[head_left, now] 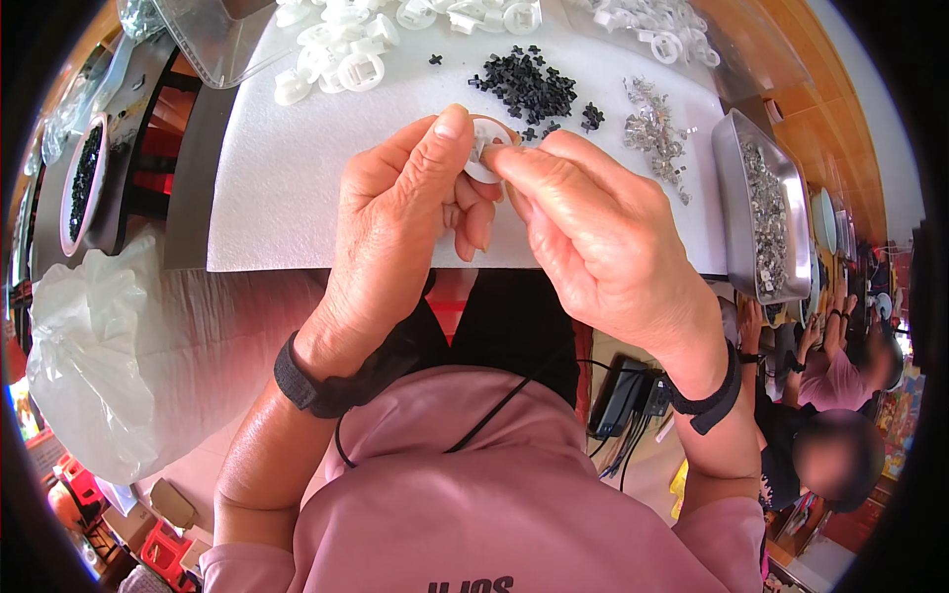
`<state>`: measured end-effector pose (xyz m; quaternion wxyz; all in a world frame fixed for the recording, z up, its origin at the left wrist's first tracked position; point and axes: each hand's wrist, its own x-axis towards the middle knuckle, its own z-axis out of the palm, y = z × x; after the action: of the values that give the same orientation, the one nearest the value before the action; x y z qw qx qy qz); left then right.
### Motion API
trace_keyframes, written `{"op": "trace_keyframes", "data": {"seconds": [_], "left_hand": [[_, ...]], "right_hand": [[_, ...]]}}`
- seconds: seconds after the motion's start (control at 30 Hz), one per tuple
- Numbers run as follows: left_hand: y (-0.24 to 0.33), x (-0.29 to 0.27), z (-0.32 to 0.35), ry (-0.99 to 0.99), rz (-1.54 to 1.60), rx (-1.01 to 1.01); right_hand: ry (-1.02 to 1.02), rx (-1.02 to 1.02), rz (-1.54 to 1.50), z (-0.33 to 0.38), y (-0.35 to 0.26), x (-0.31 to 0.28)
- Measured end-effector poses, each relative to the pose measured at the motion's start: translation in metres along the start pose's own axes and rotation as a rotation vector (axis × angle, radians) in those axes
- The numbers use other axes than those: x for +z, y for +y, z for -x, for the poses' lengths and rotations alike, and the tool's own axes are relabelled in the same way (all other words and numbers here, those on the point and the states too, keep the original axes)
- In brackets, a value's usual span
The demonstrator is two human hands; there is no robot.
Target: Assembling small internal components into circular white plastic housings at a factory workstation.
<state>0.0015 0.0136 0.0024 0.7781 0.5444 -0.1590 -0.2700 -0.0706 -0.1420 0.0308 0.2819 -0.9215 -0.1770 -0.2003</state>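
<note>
My left hand (390, 198) is closed on a round white plastic part (489, 129), held upright between thumb and fingers above the near part of the white work sheet (282, 188). From the other side my right hand (618, 237) reaches in, thumb and forefinger pinched against the part's middle. Whatever sits between those fingertips is hidden. Just beyond my hands lies a pile of small black cross-shaped pieces (524, 84). Small shiny metal pieces (652, 128) are scattered to its right. More white round parts (341, 49) are heaped at the far left of the sheet.
At the right edge stands a metal tray (735, 208) holding many small metal pieces. A clear plastic bin (213, 54) is at the far left, with a bowl of dark pieces (97, 188) beyond the edge. A plastic bag (109, 356) hangs lower left. Other people sit at right.
</note>
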Motion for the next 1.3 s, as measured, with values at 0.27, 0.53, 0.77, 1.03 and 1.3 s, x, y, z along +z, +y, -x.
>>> {"op": "trace_keyframes", "data": {"seconds": [0.27, 0.53, 0.77, 1.03, 1.3], "left_hand": [[0.002, 0.003, 0.001, -0.018, 0.056, 0.004], [-0.002, 0.003, 0.002, -0.016, 0.046, 0.044], [-0.006, 0.01, 0.002, 0.048, -0.017, 0.113], [-0.014, 0.009, 0.002, 0.047, -0.105, 0.238], [-0.01, 0.01, 0.003, 0.052, -0.052, 0.174]], "right_hand": [[0.147, 0.035, -0.148, 0.0, 0.003, 0.002], [0.19, 0.398, -0.532, -0.007, -0.011, 0.014], [0.238, 0.519, -0.728, -0.009, -0.012, 0.02], [0.251, 0.507, -0.744, -0.009, -0.009, 0.025], [0.189, 0.548, -0.829, -0.005, -0.016, 0.014]]}}
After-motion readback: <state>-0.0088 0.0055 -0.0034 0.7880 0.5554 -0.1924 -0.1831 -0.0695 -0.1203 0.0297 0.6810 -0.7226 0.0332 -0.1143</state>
